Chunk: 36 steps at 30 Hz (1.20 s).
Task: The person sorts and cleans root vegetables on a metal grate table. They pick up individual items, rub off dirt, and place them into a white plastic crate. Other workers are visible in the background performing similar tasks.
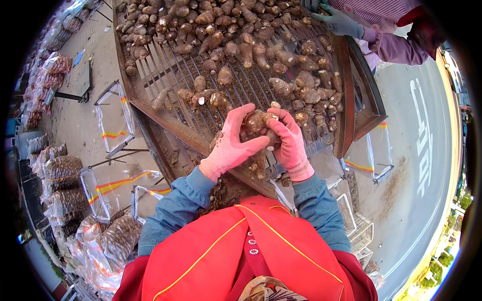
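Observation:
Both of my hands wear pink work gloves and meet over the near end of a slatted metal sorting table (165, 119). Between them is a knobby cluster of brown taro corms (256, 121) with pale cut spots. My left hand (235, 141) curls around the cluster from the left, thumb across its near side. From the right, my right hand (289, 141) grips the same cluster with bent fingers. More loose taro corms (224, 76) lie on the bars just beyond my hands, thickest at the far end. The undersides of the held corms are hidden.
Another person's gloved hand (335, 20) rests at the table's far right edge. Clear plastic bags on frames (115, 116) stand along the left side, with another bag (367, 154) at right. Filled bags of taro (64, 169) line the far left. White plastic crates (361, 233) are stacked low right.

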{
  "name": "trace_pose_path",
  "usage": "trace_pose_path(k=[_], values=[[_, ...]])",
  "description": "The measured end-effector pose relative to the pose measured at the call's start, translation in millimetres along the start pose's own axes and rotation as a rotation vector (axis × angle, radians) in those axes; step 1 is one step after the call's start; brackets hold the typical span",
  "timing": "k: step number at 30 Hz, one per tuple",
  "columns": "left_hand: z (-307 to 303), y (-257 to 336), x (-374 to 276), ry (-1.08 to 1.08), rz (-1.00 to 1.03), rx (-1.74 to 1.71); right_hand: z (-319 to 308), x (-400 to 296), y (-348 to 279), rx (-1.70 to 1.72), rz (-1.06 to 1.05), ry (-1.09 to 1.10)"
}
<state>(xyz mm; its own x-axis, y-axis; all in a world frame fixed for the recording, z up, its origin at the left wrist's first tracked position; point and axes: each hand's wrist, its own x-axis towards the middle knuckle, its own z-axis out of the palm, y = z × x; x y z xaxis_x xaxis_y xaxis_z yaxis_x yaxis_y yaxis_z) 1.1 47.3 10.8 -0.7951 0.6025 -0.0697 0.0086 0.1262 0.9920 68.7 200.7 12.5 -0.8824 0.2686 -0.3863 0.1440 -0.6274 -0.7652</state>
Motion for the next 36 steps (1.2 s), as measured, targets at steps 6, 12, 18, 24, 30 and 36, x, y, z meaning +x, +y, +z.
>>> trace_pose_path(k=[6,12,18,24,30,36], values=[[4,-1,-14,-0.029,0.152,0.334,5,-20,-19,-0.385,0.074,-0.001],[4,-1,-16,-0.06,0.39,0.386,7,-15,-25,-0.664,0.15,-0.173],[12,2,-18,0.115,0.184,0.253,15,-15,2,-0.082,0.247,-0.228],[15,23,13,0.483,-0.479,-0.656,9,7,50,0.659,0.483,-0.179],[-24,-9,59,0.321,-0.26,-0.493,-2,15,44,0.779,0.5,-0.06],[-59,-36,133,0.172,-0.234,1.003,-14,-15,47,0.566,0.617,-0.036]])
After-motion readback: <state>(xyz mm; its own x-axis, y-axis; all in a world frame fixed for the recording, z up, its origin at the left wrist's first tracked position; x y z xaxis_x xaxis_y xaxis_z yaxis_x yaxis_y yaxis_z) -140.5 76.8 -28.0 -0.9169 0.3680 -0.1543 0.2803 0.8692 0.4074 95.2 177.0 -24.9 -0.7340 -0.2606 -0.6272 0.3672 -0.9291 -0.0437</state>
